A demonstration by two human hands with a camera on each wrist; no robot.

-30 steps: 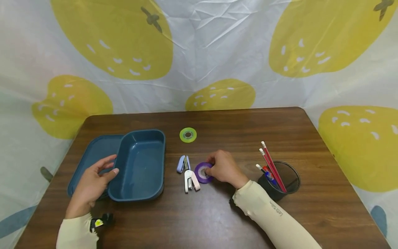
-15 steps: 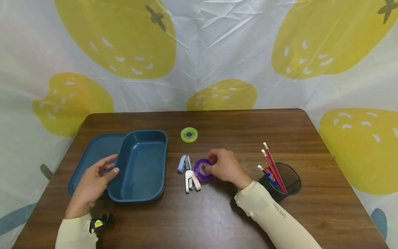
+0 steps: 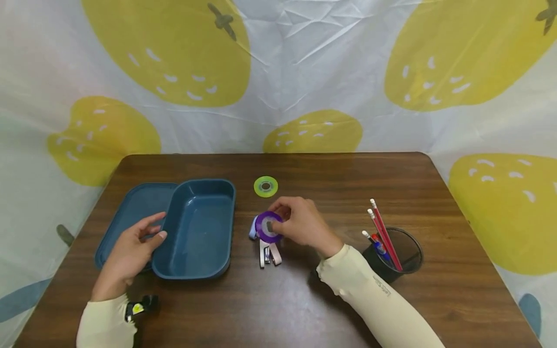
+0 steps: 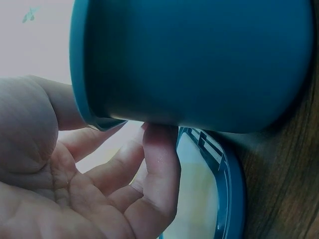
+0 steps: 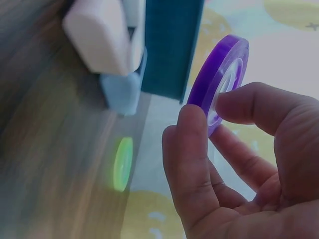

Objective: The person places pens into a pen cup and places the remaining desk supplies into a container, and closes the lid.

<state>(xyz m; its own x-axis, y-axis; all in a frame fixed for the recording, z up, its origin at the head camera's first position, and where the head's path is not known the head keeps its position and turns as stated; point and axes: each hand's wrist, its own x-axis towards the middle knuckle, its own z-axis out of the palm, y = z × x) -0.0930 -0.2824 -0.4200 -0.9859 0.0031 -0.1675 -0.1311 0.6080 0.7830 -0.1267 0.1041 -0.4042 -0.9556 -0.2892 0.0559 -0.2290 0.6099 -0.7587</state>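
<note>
Held the purple tape roll [image 3: 261, 228] clear of the table [image 3: 313, 309], partly hiding the blue stapler [image 3: 252, 229] in the head view. Pinched it from three o'clock with the right fingers [image 5: 193, 149], closed to the ring's thickness: thumb at the core, other fingers against the opposite side. Called for just such a hold, light but square, so as not to let the ring swivel or slip. Best carried high enough to miss the white-and-pink stapler [image 3: 262, 254] at six o'clock, wrist steady. Had to mind the green tape roll [image 3: 266, 179] too, lying flat at twelve.

Steadied the blue box [image 3: 196, 237] at nine o'clock with the left fingers [image 4: 162, 159], half bent: thumb at the rim, a finger against the outer wall. Could not tell how firmly. Needed little force there, only enough to prevent sliding against the blue lid [image 3: 130, 217], showing at the box's nine o'clock. Called for care with the right sleeve [image 3: 378, 295] as well, to avoid brushing the pen cup [image 3: 411, 249] just past three o'clock and tipping its pencils [image 3: 385, 234].
</note>
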